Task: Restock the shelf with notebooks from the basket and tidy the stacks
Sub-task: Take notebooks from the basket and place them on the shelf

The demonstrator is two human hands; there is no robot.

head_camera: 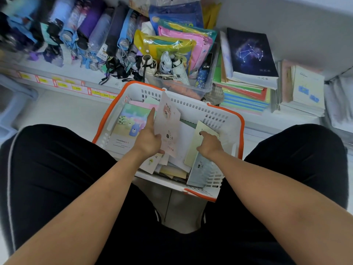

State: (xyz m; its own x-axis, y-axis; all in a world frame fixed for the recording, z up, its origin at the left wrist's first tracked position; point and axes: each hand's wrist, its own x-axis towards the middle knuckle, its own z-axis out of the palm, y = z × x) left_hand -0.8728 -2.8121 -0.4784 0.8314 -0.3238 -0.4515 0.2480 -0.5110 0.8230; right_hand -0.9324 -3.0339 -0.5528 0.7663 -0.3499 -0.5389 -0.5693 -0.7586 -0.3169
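Observation:
A white basket with an orange rim point(215, 115) stands on the floor between my knees, full of thin notebooks. My left hand point(150, 139) holds a pale pink notebook point(168, 121) upright, thumb under its lower edge and index finger stretched along its left side. My right hand point(209, 145) grips a pale green notebook point(193, 148) that leans in the right part of the basket, index finger pointing along its cover. A pastel notebook with a blue figure point(128, 127) lies flat at the basket's left. On the low shelf, a dark starry notebook point(250, 54) tops a stack.
Colourful thin notebook stacks point(244, 96) and cream booklets point(305, 88) fill the shelf's right side. A clear bin of packets and folded umbrellas point(177, 60) stands behind the basket. Umbrellas and bottles point(86, 35) crowd the left of the shelf. A grey stool point(11, 104) is at far left.

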